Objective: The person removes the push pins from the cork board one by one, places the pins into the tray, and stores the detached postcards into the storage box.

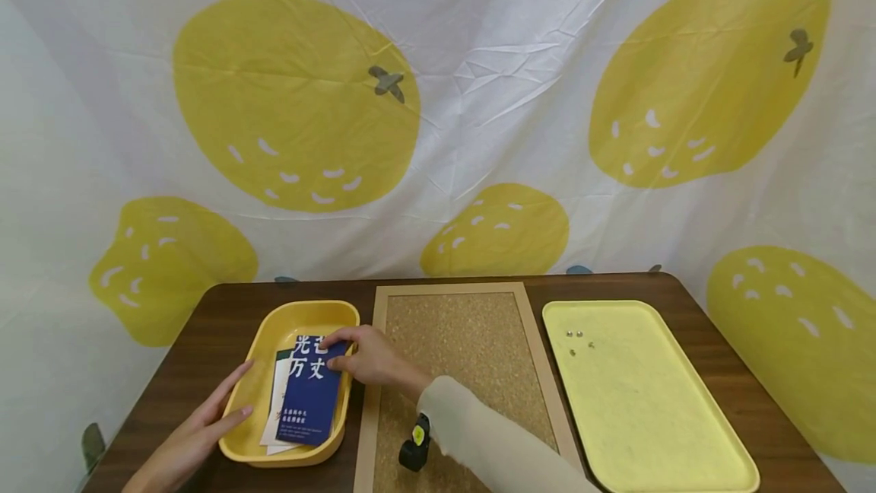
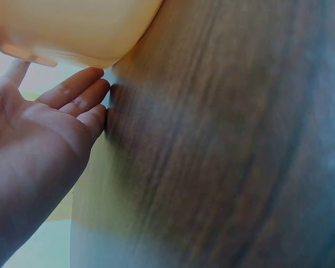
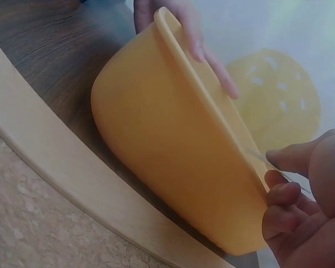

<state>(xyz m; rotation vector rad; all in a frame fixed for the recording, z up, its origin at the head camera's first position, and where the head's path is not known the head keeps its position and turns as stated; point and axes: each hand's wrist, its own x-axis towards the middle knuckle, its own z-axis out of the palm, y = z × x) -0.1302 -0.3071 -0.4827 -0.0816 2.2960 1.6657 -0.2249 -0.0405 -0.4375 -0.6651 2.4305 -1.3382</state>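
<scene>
A yellow plastic tub (image 1: 239, 443) stands at the left of the table, holding a few paper cards. On top lies a dark blue card (image 1: 308, 402) with white Chinese characters; a white card (image 1: 279, 386) shows partly beneath it. With thumb and fingers my right hand (image 1: 369, 356) pinches the blue card near its upper right edge; in the right wrist view its thin edge runs between the fingers. My left hand (image 1: 195, 432) rests at the tub's left rim, thumb over it. The left wrist view shows its fingers (image 2: 78, 92) nearly straight beside the tub wall.
A wood-framed cork board (image 1: 458, 348) lies mid-table, under my right forearm. To its right sits a pale yellow tray (image 1: 657, 402) with several tiny shiny pieces (image 1: 575, 334) near its upper left corner. Behind the table (image 1: 691, 310) hangs a lemon-print cloth (image 1: 493, 112).
</scene>
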